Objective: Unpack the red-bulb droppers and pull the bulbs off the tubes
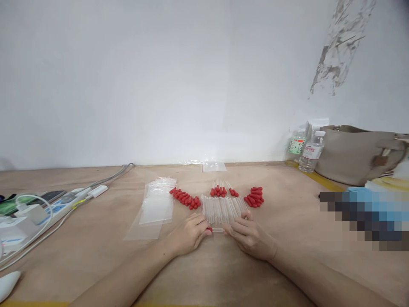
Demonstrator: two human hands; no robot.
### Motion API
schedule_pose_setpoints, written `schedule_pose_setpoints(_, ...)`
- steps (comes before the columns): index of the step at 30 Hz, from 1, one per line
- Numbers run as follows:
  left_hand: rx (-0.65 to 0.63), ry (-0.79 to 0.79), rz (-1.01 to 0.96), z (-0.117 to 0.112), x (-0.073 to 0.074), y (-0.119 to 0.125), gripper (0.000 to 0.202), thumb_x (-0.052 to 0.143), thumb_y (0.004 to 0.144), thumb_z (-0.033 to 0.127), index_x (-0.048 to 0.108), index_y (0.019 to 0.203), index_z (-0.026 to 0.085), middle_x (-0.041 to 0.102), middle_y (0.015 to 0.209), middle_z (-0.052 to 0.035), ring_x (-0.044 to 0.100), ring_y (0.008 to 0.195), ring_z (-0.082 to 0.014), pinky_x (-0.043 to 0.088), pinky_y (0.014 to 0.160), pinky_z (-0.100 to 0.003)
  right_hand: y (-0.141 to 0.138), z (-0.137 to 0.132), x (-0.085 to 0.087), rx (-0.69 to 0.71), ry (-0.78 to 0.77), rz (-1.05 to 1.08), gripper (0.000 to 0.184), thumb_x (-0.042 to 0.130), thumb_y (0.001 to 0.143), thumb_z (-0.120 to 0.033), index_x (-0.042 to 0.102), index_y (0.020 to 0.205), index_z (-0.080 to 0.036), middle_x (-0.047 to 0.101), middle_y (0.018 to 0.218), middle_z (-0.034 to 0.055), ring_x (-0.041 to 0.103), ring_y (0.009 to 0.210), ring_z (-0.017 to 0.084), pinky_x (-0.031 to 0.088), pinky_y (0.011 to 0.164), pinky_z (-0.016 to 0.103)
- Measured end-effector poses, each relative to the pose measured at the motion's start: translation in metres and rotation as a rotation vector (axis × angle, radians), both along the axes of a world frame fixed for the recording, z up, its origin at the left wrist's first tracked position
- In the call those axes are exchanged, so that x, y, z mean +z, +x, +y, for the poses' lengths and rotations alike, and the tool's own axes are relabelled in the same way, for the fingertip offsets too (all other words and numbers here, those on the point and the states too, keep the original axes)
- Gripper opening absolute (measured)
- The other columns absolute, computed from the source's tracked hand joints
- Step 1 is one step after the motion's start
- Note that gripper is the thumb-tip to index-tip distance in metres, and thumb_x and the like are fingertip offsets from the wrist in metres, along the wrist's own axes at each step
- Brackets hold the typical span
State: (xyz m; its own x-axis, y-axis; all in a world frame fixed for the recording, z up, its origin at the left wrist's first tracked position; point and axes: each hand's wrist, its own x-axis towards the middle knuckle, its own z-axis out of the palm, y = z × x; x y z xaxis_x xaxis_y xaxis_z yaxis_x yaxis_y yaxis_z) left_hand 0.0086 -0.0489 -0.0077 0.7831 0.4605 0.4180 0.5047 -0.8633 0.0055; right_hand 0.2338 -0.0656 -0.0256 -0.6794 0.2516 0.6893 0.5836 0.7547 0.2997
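Low over the table, my left hand (192, 231) pinches a red rubber bulb (209, 229). A thin clear dropper tube (218, 230) runs sideways from that bulb to my right hand (251, 234), whose closed fingers hold its other end. Just beyond both hands lies a row of loose clear tubes (222, 209), side by side. Red bulbs (185, 198) are heaped to the left of the row, and another heap of red bulbs (254, 197) sits to its right. Behind the row, several droppers with red bulbs (219, 191) lie with their tubes pointing away.
Clear plastic bags (156, 204) are stacked left of the bulbs. A power strip (60, 209) with cables and chargers occupies the left side. At the back right stand two plastic bottles (311, 152) and a grey-beige handbag (354, 153). A white wall (159, 85) closes off the far edge.
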Motion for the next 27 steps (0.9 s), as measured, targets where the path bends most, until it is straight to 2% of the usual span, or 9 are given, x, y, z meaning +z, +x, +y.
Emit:
schedule_pose_setpoints(3,0.004,-0.015,-0.011,0.001,0.002,-0.004,0.028,0.03,0.089,0.026,0.053,0.075,0.016,0.053,0.072,-0.0043,0.047,0.066,-0.0144,0.04,0.063,-0.026,0.009,0.0,0.004,0.019,0.02,-0.003,0.026,0.035,0.086,-0.01,0.057,0.098,-0.015,0.053,0.061,-0.0008,0.043,0.06,0.01,0.025,0.067,0.029)
schedule_pose_setpoints(5,0.064,-0.049,-0.098,0.007,0.007,-0.011,0.03,0.028,0.089,0.025,0.053,0.075,0.016,0.053,0.071,-0.0041,0.048,0.066,-0.0142,0.04,0.062,-0.025,0.018,0.004,0.007,-0.039,-0.009,0.073,0.027,0.035,0.086,-0.012,0.059,0.098,-0.017,0.053,0.06,-0.0007,0.043,0.058,0.009,0.025,0.066,0.028)
schedule_pose_setpoints(7,0.186,-0.089,-0.248,0.018,0.014,-0.022,0.031,0.027,0.089,0.025,0.054,0.075,0.017,0.053,0.072,-0.0038,0.049,0.067,-0.014,0.041,0.064,-0.026,0.025,0.01,0.009,-0.18,-0.077,0.222,0.026,0.037,0.086,-0.016,0.061,0.095,-0.018,0.054,0.06,0.0001,0.045,0.059,0.01,0.025,0.067,0.028)
schedule_pose_setpoints(10,0.413,-0.097,-0.453,0.042,0.028,-0.042,0.027,0.033,0.086,0.027,0.058,0.08,0.018,0.056,0.078,-0.004,0.052,0.079,-0.0162,0.043,0.074,-0.03,0.03,0.021,0.009,-0.407,-0.222,0.393,0.024,0.041,0.084,-0.023,0.064,0.09,-0.02,0.059,0.066,0.0019,0.051,0.065,0.011,0.023,0.069,0.028)
schedule_pose_setpoints(12,0.585,-0.089,-0.514,0.06,0.035,-0.057,0.025,0.038,0.082,0.027,0.06,0.086,0.016,0.058,0.083,-0.0059,0.053,0.086,-0.0188,0.043,0.078,-0.032,0.027,0.027,0.009,-0.506,-0.321,0.424,0.025,0.041,0.082,-0.023,0.065,0.087,-0.021,0.06,0.068,0.002,0.053,0.066,0.012,0.023,0.068,0.028)
schedule_pose_setpoints(14,0.735,-0.154,-0.493,0.075,0.04,-0.071,0.026,0.04,0.077,0.023,0.061,0.09,0.016,0.059,0.086,-0.0065,0.053,0.09,-0.0202,0.043,0.079,-0.033,0.023,0.032,0.008,-0.564,-0.388,0.44,0.026,0.04,0.08,-0.022,0.065,0.083,-0.021,0.061,0.066,0.0015,0.053,0.066,0.013,0.022,0.067,0.028)
schedule_pose_setpoints(17,0.794,-0.212,-0.472,0.089,0.043,-0.084,0.029,0.042,0.073,0.023,0.059,0.095,0.015,0.062,0.086,-0.0054,0.057,0.082,-0.0182,0.046,0.073,-0.029,0.017,0.035,0.007,-0.567,-0.422,0.449,0.025,0.04,0.079,-0.021,0.065,0.08,-0.02,0.061,0.064,0.0013,0.054,0.065,0.013,0.022,0.067,0.027)
schedule_pose_setpoints(20,0.812,-0.241,-0.456,0.098,0.04,-0.086,0.033,0.044,0.073,0.028,0.055,0.101,0.015,0.062,0.083,-0.0038,0.059,0.071,-0.0153,0.046,0.066,-0.026,0.012,0.036,0.005,-0.548,-0.448,0.417,0.025,0.04,0.078,-0.021,0.065,0.083,-0.02,0.062,0.064,0.0014,0.053,0.063,0.012,0.021,0.066,0.027)
schedule_pose_setpoints(27,0.822,-0.273,-0.369,0.116,0.029,-0.087,0.031,0.05,0.071,0.035,0.057,0.094,0.015,0.064,0.077,-0.0024,0.058,0.067,-0.0151,0.044,0.064,-0.024,0.007,0.031,0.001,-0.526,-0.489,0.34,0.028,0.038,0.084,-0.03,0.062,0.075,-0.018,0.06,0.066,0.0022,0.052,0.066,0.014,0.021,0.065,0.028)
